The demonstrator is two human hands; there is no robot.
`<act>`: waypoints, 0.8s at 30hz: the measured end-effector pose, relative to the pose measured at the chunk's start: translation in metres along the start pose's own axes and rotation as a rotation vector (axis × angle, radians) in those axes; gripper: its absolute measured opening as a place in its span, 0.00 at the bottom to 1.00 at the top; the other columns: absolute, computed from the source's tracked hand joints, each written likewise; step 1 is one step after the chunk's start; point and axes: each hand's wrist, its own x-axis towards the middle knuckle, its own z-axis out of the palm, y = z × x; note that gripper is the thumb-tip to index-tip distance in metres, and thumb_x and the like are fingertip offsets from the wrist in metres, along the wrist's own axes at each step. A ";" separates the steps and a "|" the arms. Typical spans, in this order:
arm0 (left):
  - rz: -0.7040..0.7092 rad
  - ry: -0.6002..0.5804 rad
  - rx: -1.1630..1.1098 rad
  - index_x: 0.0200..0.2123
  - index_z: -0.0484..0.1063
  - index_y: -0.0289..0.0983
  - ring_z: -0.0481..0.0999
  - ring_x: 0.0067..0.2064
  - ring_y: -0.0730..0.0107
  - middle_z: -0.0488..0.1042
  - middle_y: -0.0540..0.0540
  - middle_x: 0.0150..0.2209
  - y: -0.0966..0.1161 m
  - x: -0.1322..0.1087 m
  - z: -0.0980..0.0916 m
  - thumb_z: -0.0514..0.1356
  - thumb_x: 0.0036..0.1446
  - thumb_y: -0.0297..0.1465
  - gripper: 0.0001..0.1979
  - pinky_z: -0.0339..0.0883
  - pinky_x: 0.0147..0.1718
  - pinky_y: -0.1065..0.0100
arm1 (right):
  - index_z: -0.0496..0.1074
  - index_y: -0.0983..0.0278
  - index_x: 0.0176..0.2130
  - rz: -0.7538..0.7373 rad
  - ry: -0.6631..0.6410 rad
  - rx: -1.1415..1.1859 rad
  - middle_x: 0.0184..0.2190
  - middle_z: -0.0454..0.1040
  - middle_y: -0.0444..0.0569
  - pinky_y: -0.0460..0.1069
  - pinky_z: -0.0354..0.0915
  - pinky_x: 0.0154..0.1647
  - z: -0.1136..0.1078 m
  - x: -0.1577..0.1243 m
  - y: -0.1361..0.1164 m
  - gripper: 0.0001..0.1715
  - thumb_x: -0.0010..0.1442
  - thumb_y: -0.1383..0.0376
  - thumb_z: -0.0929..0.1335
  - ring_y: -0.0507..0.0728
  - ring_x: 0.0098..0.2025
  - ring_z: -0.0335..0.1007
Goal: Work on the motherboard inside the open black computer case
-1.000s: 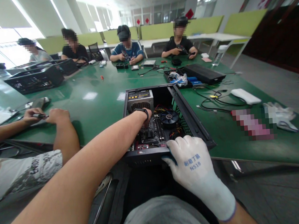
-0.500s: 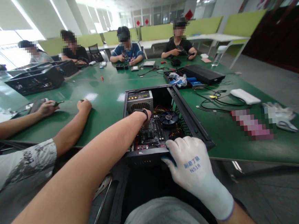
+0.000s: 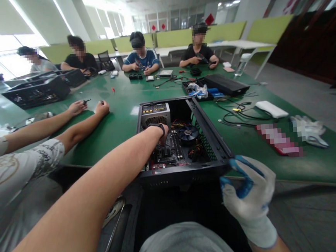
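Observation:
An open black computer case lies at the near edge of the green table. Inside it are a silver power supply, a motherboard and a dark round fan. My left hand, bare with a black wristband, reaches into the case beside the power supply; its fingers are hidden. My right hand, in a white glove with blue fingertips, is by the case's near right corner. Its thumb and fingers are apart, with nothing between them.
A person's two forearms stretch over the table on the left. To the right lie cables, a white box, a red packet and white gloves. Several people sit across the table.
My right hand has left the case's front edge and moved right to the corner, its fingers spread. The neighbour's hands have shifted right. My left hand has stayed in the case.

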 end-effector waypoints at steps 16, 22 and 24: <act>-0.032 0.049 -0.085 0.45 0.81 0.36 0.77 0.51 0.53 0.81 0.41 0.45 -0.003 0.004 0.006 0.74 0.32 0.36 0.31 0.67 0.54 0.67 | 0.69 0.58 0.53 0.825 -0.230 0.810 0.52 0.74 0.50 0.57 0.67 0.55 0.048 0.007 0.064 0.34 0.65 0.40 0.55 0.58 0.52 0.72; -0.014 0.044 -0.091 0.44 0.81 0.33 0.78 0.49 0.51 0.80 0.37 0.46 -0.003 0.002 0.004 0.73 0.37 0.35 0.27 0.69 0.52 0.63 | 0.70 0.55 0.54 0.795 -0.352 0.863 0.53 0.75 0.47 0.55 0.71 0.52 0.076 0.036 0.074 0.37 0.65 0.38 0.51 0.55 0.51 0.75; -0.005 0.022 -0.081 0.44 0.81 0.31 0.78 0.48 0.50 0.80 0.36 0.46 -0.003 0.001 0.003 0.72 0.38 0.34 0.27 0.69 0.52 0.62 | 0.71 0.55 0.52 0.742 -0.360 0.807 0.50 0.77 0.47 0.55 0.72 0.48 0.085 0.044 0.075 0.38 0.66 0.39 0.49 0.55 0.49 0.76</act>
